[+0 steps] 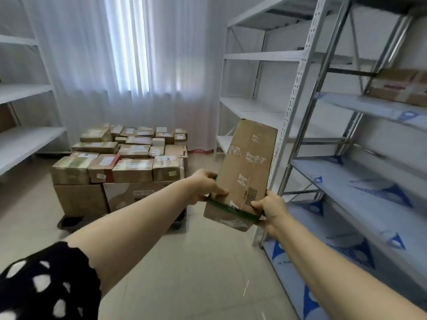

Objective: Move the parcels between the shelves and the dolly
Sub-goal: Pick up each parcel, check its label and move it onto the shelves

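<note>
Both hands gripping a tilted cardboard parcel (247, 167), left hand (203, 184), right hand (273, 210), beside shelves (298, 93), loaded dolly (69, 221) behind, labels blurred

Both forearms stretch forward, left grip (204, 184) and right grip (273, 210) curled round opposite sides of one parcel (247, 167), thumbs on its face.

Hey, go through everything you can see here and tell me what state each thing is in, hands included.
Held parcel: off the floor, tilted, gripped at its lower end by both hands.
Left hand: gripping the parcel's left edge.
Right hand: gripping the parcel's lower right corner.
Dolly: on the floor, loaded with stacked parcels.
Shelf parcel: resting on the right-hand rack.
Curtains: drawn shut.
</note>
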Demonstrator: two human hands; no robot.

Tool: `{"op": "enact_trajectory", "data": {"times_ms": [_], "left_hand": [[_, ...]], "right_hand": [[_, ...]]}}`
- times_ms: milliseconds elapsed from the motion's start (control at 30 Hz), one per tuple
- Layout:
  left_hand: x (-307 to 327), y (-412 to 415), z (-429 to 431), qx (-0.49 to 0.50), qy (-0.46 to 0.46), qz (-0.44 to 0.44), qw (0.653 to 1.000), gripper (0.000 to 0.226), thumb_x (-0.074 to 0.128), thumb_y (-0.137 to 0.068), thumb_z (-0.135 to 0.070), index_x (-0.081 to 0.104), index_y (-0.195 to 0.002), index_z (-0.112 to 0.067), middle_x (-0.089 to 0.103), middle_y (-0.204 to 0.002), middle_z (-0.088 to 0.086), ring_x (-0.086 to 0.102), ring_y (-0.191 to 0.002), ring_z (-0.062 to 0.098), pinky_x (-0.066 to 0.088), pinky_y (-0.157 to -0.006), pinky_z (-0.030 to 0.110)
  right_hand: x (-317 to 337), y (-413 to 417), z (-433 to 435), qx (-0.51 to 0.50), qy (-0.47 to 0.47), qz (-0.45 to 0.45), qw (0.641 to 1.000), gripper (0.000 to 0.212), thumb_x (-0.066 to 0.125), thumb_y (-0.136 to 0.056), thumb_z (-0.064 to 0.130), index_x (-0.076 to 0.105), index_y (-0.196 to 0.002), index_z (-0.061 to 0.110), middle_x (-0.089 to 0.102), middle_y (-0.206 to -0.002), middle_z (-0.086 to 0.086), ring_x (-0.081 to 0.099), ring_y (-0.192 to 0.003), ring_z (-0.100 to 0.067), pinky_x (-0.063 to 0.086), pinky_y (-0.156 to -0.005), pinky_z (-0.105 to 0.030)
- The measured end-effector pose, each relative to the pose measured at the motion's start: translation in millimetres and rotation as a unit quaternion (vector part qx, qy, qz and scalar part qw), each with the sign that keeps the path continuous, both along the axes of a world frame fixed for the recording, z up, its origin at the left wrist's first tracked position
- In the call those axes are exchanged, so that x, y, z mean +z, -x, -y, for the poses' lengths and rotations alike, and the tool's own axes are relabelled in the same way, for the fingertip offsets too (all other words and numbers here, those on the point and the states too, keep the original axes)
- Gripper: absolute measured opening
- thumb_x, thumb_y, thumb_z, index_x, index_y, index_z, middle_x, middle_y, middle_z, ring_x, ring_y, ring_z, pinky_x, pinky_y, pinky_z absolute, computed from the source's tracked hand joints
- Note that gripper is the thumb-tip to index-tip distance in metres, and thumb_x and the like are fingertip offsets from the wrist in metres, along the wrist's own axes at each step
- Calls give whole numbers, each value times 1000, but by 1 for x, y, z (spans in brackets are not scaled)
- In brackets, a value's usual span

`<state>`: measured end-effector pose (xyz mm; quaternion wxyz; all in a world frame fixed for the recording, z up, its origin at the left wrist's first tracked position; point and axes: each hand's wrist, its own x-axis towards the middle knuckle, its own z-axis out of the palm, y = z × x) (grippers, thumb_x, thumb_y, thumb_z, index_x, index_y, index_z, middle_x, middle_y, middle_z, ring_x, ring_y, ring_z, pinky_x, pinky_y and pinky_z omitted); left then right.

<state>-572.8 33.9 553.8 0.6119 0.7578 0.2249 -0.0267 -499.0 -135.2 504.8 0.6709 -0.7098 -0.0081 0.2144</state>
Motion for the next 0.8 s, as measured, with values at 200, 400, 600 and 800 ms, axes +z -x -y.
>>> {"op": "enact_trajectory", "data": {"times_ms": [200, 400, 600, 800], "left_hand": [[-34, -28, -94, 48, 23, -19, 998, 62, 73, -81, -11, 46, -136, -17, 57, -97, -4, 58, -98, 18, 53, -85, 36], [-65, -98, -154, 91, 43, -11, 995, 59, 74, -82, -18, 49, -135, -17, 61, -104, -2, 61, -94, 17, 55, -78, 34], [-78, -204, -216, 132, 25, -29, 990, 65, 72, -84, -26, 43, -141, -16, 59, -124, 6, 61, -86, 12, 53, -64, 25], [-92, -309, -279, 160, 28, -55, 985, 52, 69, -86, -30, 51, -133, -17, 62, -101, -2, 61, -91, 14, 52, -79, 30]], "right_hand": [[-25, -39, -100, 46, 13, -26, 999, 33, 46, -88, -6, 59, -108, 17, 66, -99, -5, 57, -88, -21, 50, -86, -46], [-45, -118, -168, 56, 23, -27, 998, 27, 45, -91, 2, 61, -106, 19, 67, -101, -7, 59, -93, -24, 49, -76, -39], [-61, -229, -239, 82, 6, -40, 996, 24, 47, -93, 9, 61, -108, 20, 67, -101, -5, 60, -91, -23, 47, -67, -33], [-66, -337, -303, 103, 13, -45, 994, 21, 49, -95, 14, 61, -110, 20, 68, -100, -5, 62, -89, -22, 46, -62, -30]]}}
